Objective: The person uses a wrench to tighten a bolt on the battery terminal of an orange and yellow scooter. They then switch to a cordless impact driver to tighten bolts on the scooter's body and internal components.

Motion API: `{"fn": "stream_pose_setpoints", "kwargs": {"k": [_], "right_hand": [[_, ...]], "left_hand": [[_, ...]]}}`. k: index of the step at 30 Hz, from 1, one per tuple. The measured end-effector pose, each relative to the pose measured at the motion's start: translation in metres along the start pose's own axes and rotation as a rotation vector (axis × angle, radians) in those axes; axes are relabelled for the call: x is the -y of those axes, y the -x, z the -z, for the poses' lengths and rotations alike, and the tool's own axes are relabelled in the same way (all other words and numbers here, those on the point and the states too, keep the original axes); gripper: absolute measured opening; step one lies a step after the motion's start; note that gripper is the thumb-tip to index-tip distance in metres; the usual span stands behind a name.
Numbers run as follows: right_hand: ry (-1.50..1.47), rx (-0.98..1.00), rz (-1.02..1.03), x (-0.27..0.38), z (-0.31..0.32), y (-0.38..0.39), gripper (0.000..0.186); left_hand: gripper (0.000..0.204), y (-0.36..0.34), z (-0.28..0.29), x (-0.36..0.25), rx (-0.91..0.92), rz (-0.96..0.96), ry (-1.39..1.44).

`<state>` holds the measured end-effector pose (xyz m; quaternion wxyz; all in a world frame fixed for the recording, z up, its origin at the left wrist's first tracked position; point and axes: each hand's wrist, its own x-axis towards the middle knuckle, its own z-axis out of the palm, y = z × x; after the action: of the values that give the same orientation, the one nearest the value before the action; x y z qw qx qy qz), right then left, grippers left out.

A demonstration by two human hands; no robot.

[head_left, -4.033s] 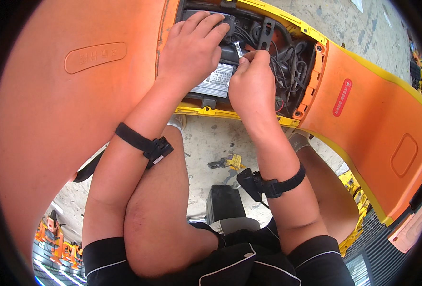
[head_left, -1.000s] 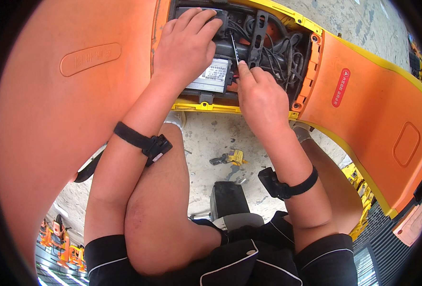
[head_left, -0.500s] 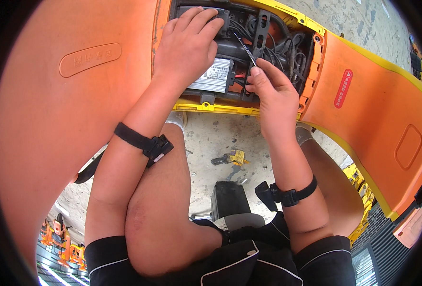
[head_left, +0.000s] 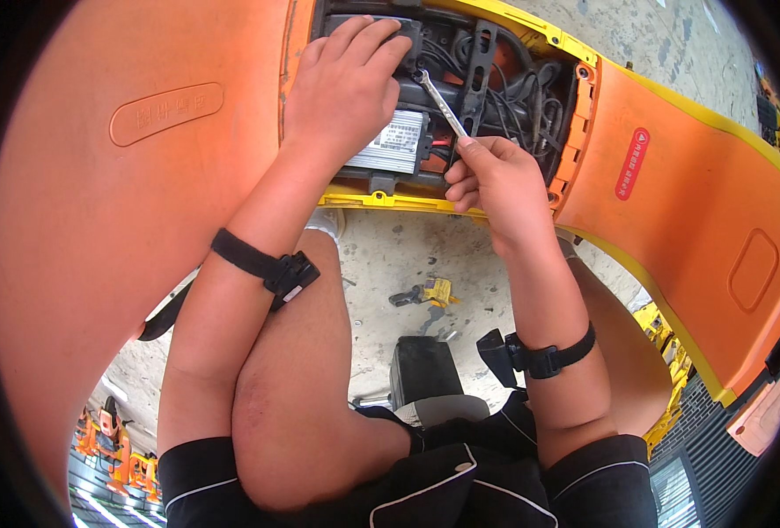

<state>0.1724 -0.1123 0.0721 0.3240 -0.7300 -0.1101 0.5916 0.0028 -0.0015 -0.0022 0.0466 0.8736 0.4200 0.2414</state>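
1. Head view: the silver wrench [head_left: 444, 106] slants across the open compartment [head_left: 425, 203], its far end just beside the black box [head_left: 416, 40].
2. The right hand [head_left: 504, 180] pinches the near end between thumb and fingers; seat the head squarely before pulling. Whether it grips a fastener is too small to tell.
3. The left hand [head_left: 342, 97], apart from the right, lies palm-down on the box, fingers slightly spread; steady pressure there should brace it.
4. Short swings look best, as the slotted bracket [head_left: 480, 75] stands close on the right.
5. Mind the red wire [head_left: 441, 142] below the shaft; a slip could snag it.
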Motion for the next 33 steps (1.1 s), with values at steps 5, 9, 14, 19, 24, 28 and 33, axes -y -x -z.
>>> {"fn": "stream_pose_setpoints", "kwargs": {"k": [5,9,14,19,24,28,33], "right_hand": [[-0.018,-0.112,0.092,-0.005,-0.004,-0.001,0.024],[0.011,-0.112,0.097,-0.002,-0.005,-0.004,0.023],[0.062,-0.105,0.099,0.000,-0.007,-0.007,0.022],[0.161,-0.153,0.129,0.002,-0.003,-0.010,0.025],[0.293,-0.184,0.176,0.015,0.001,-0.012,0.027],[0.562,-0.267,0.309,0.028,0.009,-0.025,0.028],[0.797,-0.291,0.400,0.044,0.015,-0.036,0.028]], "left_hand": [[0.040,0.000,0.000,0.000,-0.003,0.005,0.005],[0.040,0.000,-0.001,0.000,-0.004,0.004,-0.009],[0.040,0.000,0.000,0.000,-0.004,0.002,-0.007],[0.040,0.000,0.001,0.000,-0.008,-0.005,-0.005],[0.039,0.001,-0.001,0.001,-0.021,-0.012,-0.007],[0.040,0.001,-0.001,0.001,-0.018,-0.013,-0.007],[0.040,0.001,-0.001,0.001,-0.016,-0.013,-0.006]]}}
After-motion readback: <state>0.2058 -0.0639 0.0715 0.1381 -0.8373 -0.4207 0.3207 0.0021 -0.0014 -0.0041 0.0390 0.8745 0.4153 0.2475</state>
